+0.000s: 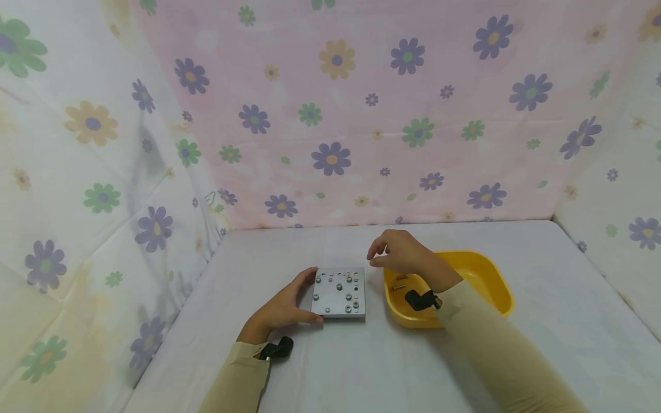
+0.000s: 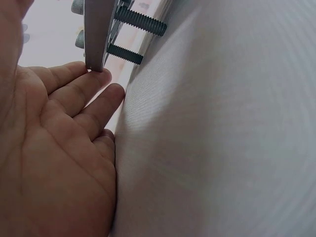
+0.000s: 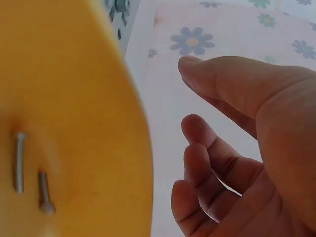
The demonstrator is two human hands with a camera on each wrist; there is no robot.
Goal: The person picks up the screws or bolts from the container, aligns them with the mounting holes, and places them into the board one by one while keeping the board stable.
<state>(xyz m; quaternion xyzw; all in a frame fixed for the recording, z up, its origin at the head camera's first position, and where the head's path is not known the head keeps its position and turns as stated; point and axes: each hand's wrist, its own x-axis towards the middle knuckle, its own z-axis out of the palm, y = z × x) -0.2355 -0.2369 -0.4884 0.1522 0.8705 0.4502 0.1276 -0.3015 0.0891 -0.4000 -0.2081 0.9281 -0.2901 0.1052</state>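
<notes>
A square silver metal plate [image 1: 335, 295] with several socket-head bolts and holes lies on the white table. My left hand [image 1: 286, 304] holds it at the left side, thumb at the near corner and fingers at the far one. Below the plate, threaded bolt ends [image 2: 143, 22] stick out in the left wrist view. My right hand [image 1: 405, 252] hovers over the left rim of a yellow tray [image 1: 496, 281], fingers loosely bent and apart from the thumb [image 3: 217, 76]. Nothing shows between them. Two loose bolts [image 3: 19, 163] lie inside the tray.
The white-covered table [image 1: 330, 367] is bounded by a pink flowered cloth [image 1: 330, 115] at the back and white flowered cloths at both sides. A small black camera mount sits on each wrist. The tray stands to the right of the plate.
</notes>
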